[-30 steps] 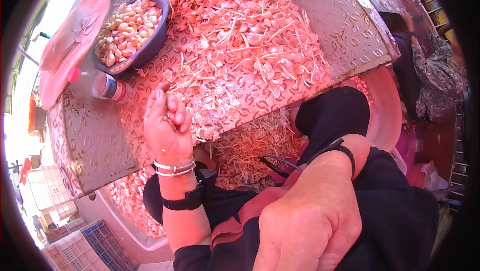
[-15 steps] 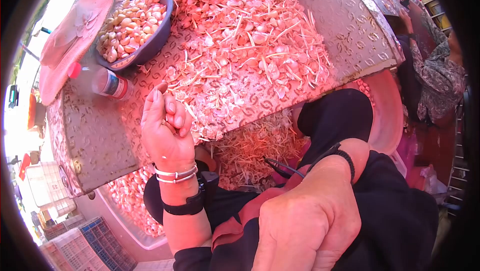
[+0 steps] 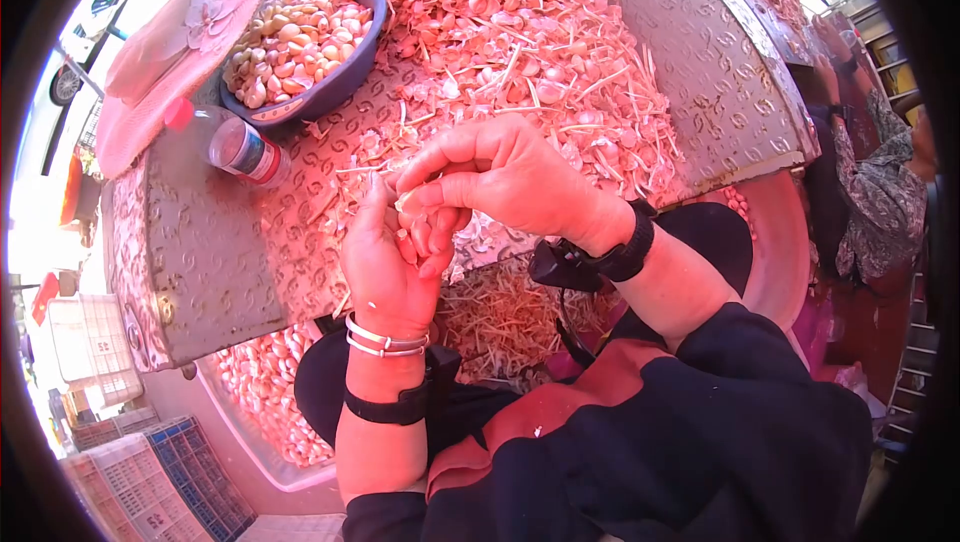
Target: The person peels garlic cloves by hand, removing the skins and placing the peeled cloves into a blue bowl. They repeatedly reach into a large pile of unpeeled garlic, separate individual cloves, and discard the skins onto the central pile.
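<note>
Over the front edge of the patterned metal table (image 3: 200,272), my two hands meet. My left hand (image 3: 395,252) is palm up with curled fingers around small garlic cloves. Thumb and fingers of my right hand (image 3: 500,177) pinch a pale garlic clove (image 3: 408,204) just above the left fingers. Behind them a broad heap of garlic cloves, skins and stalks (image 3: 540,72) covers the tabletop. A blue bowl (image 3: 345,90) full of peeled-looking cloves (image 3: 300,42) stands at the back left.
A plastic bottle (image 3: 245,152) lies by the bowl, beside a straw hat (image 3: 180,52). Below left is a tub of garlic (image 3: 270,392) near stacked crates (image 3: 150,482). Stalks (image 3: 510,322) lie under the table edge. Another person's patterned sleeve (image 3: 880,202) shows at right.
My right hand has moved from low near my lap up to my left hand, and now pinches a clove. The whole view has shifted slightly, with the table things further right.
</note>
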{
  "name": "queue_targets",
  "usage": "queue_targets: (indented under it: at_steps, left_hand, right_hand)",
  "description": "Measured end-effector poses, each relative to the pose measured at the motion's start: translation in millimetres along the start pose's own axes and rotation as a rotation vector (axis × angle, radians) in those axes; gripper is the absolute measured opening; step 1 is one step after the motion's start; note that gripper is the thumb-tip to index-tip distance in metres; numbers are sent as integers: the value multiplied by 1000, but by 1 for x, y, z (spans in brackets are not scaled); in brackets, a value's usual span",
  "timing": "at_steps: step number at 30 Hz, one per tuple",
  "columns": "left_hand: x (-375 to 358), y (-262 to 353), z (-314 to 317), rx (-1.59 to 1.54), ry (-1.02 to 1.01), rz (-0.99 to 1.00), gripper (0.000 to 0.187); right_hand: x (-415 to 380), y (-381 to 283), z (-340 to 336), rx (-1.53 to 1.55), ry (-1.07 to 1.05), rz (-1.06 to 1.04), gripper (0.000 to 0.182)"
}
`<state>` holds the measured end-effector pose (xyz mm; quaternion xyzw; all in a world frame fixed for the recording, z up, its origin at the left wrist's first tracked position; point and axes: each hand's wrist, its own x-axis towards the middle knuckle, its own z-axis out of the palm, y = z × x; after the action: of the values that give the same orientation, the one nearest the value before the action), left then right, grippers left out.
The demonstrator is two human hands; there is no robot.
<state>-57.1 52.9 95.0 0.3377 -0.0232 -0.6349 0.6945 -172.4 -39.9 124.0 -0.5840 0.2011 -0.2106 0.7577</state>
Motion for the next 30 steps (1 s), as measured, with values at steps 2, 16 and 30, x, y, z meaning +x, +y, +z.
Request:
queue_targets:
  at_steps: [2, 16, 30]
  left_hand:
    - [3, -2, -5, -55, -68, -20, 35]
    - [10, 22, -27, -259, -131, 175, 18]
    - [36, -46, -11, 1086, 109, 792, 26]
  right_hand:
    - [0, 1, 0, -2, -42, -79, 8]
    - [57, 94, -75, -1646, 148, -110, 13]
    - [19, 48, -26, -37, 361, 36, 11]
